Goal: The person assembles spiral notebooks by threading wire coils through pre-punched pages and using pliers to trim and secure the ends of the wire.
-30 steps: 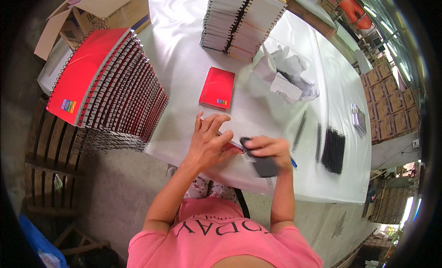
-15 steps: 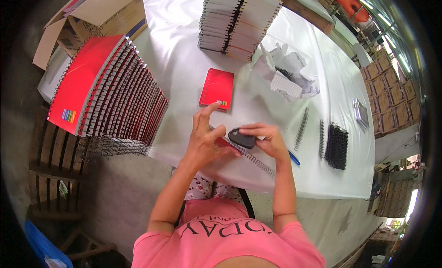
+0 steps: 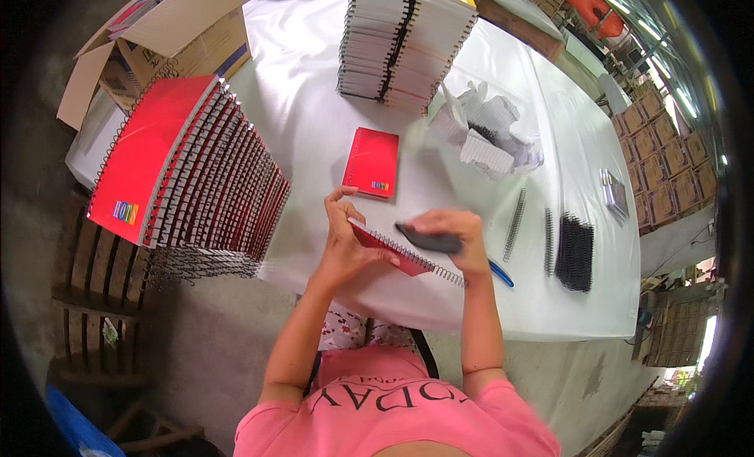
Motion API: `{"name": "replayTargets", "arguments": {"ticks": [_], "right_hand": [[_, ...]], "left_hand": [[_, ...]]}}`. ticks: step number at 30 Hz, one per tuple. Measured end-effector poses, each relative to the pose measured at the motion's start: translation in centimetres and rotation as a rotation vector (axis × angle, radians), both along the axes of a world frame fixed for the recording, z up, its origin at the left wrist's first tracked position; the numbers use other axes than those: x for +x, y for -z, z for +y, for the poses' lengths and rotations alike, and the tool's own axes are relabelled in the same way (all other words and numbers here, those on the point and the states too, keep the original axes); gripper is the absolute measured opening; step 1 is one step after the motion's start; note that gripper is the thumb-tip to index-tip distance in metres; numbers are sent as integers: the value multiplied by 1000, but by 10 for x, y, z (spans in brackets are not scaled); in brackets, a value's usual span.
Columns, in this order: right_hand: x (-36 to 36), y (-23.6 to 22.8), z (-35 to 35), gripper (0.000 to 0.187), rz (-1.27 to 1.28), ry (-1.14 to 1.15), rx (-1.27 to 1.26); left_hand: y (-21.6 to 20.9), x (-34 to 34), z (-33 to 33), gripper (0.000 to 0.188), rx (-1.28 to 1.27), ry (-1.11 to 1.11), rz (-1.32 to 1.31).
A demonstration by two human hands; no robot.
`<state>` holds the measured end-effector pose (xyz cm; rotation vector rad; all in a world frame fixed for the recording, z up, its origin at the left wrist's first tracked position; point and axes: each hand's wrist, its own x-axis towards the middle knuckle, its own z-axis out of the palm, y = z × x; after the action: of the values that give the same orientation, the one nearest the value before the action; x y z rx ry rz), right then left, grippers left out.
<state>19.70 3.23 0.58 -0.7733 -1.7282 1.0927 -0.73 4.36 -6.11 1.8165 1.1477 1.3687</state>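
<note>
My left hand [image 3: 343, 241] grips a small red notebook [image 3: 410, 263], tilted over the table's front edge. A metal spiral coil [image 3: 450, 277] runs along its upper edge, and the coil's loose end sticks out to the right. My right hand [image 3: 465, 235] is closed round a dark, rounded, palm-sized object [image 3: 430, 240], blurred by motion, just above the coil; its exact kind is unclear. Beyond my left hand another red notebook [image 3: 372, 160], or a short stack, lies flat on the table. To the right of my right hand is a blue pen-like tool [image 3: 501, 273].
A tall stack of red spiral notebooks [image 3: 157, 143] stands at left, before an open carton [image 3: 196, 53]. More bound books [image 3: 404, 45] are piled at the back. Crumpled white paper [image 3: 491, 135], a loose coil [image 3: 514, 224] and a bundle of dark coils [image 3: 574, 251] lie at right.
Less coil sticks out past the held notebook, and more of its edge is coiled. The notebook's red cover shows more. The dark object has tipped and moved slightly right with my right hand.
</note>
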Motion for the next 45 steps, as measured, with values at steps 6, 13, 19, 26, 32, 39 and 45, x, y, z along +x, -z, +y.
{"name": "replayTargets", "arguments": {"ticks": [6, 13, 19, 26, 32, 39, 45], "right_hand": [[-12, -4, 18, 40, -248, 41, -24], [-31, -5, 9, 38, -53, -70, -317], [-22, 8, 12, 31, -416, 146, -167], [38, 1, -39, 60, -914, 788, 93], [54, 56, -130, 62, -1276, 1019, -93], [47, 59, -130, 58, -541, 947, -103], [-28, -39, -112, 43, -443, 636, 159]], "left_hand": [[3, 1, 2, 79, -41, 99, -8], [-2, -2, -2, 92, -96, 134, -84], [5, -1, -1, 92, -10, 116, -111], [14, -9, -1, 55, -273, 209, -329], [-17, -13, -24, 19, -494, 131, -598], [-52, 14, -35, 26, 87, -147, -203], [-64, 12, -41, 31, 345, -249, 13]]}}
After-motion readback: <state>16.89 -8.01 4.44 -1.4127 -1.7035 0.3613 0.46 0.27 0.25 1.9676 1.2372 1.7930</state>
